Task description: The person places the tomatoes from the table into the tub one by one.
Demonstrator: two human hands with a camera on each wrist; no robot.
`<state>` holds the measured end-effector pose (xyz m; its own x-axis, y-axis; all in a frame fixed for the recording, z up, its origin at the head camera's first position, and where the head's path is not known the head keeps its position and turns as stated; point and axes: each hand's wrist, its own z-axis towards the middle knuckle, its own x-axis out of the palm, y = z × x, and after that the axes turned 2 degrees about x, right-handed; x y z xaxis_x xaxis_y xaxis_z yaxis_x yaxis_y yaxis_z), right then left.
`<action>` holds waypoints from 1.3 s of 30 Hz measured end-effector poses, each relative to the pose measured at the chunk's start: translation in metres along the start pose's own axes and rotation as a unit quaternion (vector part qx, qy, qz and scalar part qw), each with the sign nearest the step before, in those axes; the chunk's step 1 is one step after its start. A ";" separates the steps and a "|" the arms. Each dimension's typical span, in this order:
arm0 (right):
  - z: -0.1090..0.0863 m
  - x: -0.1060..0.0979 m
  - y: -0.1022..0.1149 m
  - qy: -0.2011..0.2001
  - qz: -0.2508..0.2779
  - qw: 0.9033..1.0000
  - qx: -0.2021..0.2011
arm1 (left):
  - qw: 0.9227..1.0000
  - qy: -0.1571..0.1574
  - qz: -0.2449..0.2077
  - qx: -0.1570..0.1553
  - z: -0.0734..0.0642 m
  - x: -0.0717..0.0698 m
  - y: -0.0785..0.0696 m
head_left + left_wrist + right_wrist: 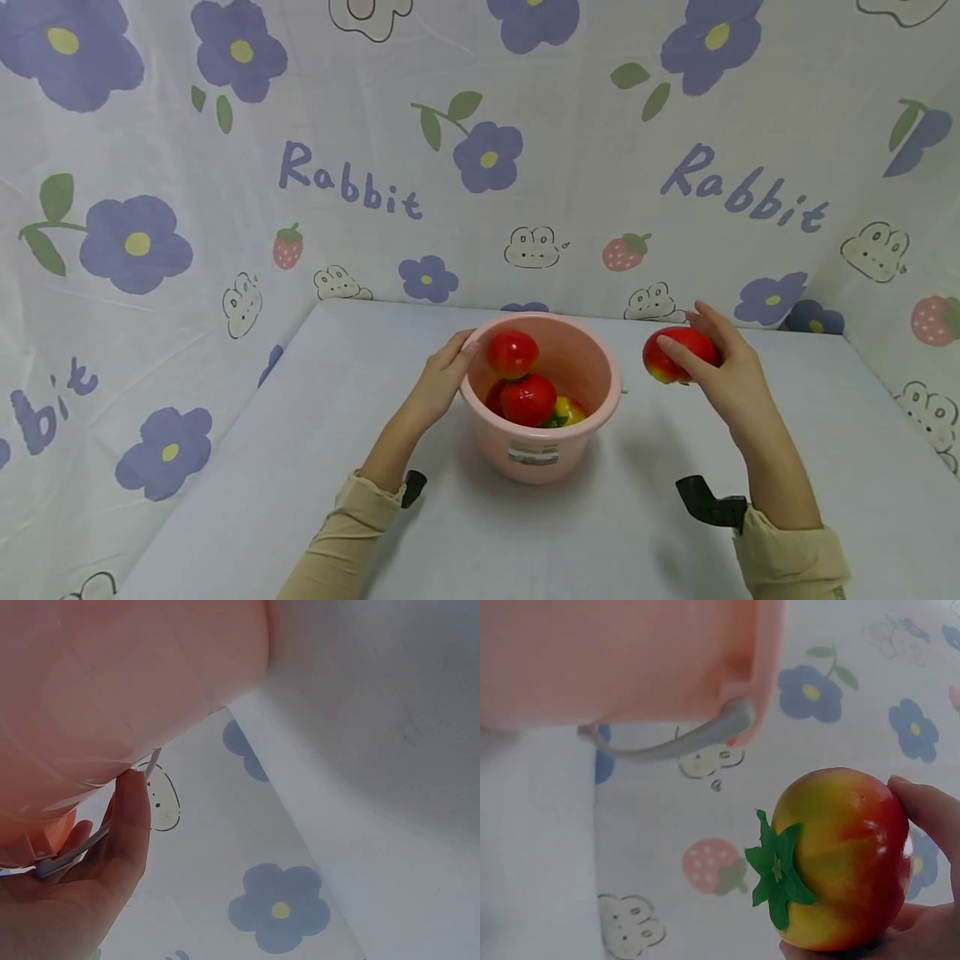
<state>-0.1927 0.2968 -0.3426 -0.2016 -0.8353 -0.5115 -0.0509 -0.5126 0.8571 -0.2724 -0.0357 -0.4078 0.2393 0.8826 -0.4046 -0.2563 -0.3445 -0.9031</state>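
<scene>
A pink bucket (491, 446) with a grey handle (675, 746) stands upright on the table. My left hand (442, 375) grips its left rim, the thumb on top and the fingers outside; in the left wrist view they lie around the handle. Right of the bucket and apart from it, my right hand (731, 375) holds a red and yellow tomato (840, 862) with green leaves on its top, pinched between thumb and fingers. Inside the bucket lie a red tomato (513, 352), another red tomato (528, 400) and a yellow piece (572, 411) with a green stem, partly covered.
The white table (315, 467) spreads around the bucket. A printed cloth (465, 225) with flowers, rabbits and strawberries hangs behind and at both sides. Dark mounts, a left one (412, 489) and a right one (708, 504), stick out from the sleeves.
</scene>
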 end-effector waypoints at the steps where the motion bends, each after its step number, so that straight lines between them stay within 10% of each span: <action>1: 0.001 0.001 0.005 0.000 0.004 1.000 -0.006 | 1.000 0.000 0.000 0.000 0.000 0.000 0.000; 17: 0.011 0.027 0.062 0.012 0.035 0.997 -0.064 | 1.000 -0.007 -0.001 0.010 0.000 -0.001 0.000; 39: 0.015 0.051 0.081 0.045 0.037 0.995 -0.082 | 1.000 -0.009 0.005 0.004 0.000 0.001 0.000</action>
<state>-0.2219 0.2159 -0.2978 -0.1110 -0.8827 -0.4566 0.1229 -0.4681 0.8751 -0.2725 -0.0348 -0.4083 0.2207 0.8845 -0.4111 -0.2653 -0.3512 -0.8979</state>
